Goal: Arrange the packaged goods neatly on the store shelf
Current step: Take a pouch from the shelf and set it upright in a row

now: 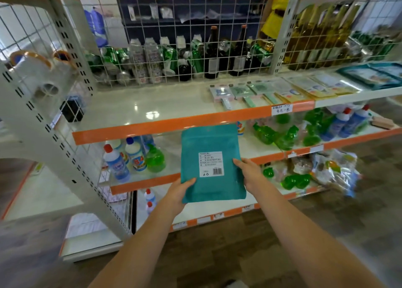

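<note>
Both hands, left hand [181,192] and right hand [250,173], grip teal pouch [212,163] edges below bare shelf [139,109].

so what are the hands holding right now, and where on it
Both hands hold one teal pouch: the left hand grips its lower left corner, the right hand its right edge, beside the white label.

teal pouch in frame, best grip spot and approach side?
Grip the teal pouch at its lower side edges, coming in from the left and right, as the left hand and right hand do now. It is flat, thin and broad, held upright with the label facing the camera, so opposed edge pinches keep it from flopping.
</note>
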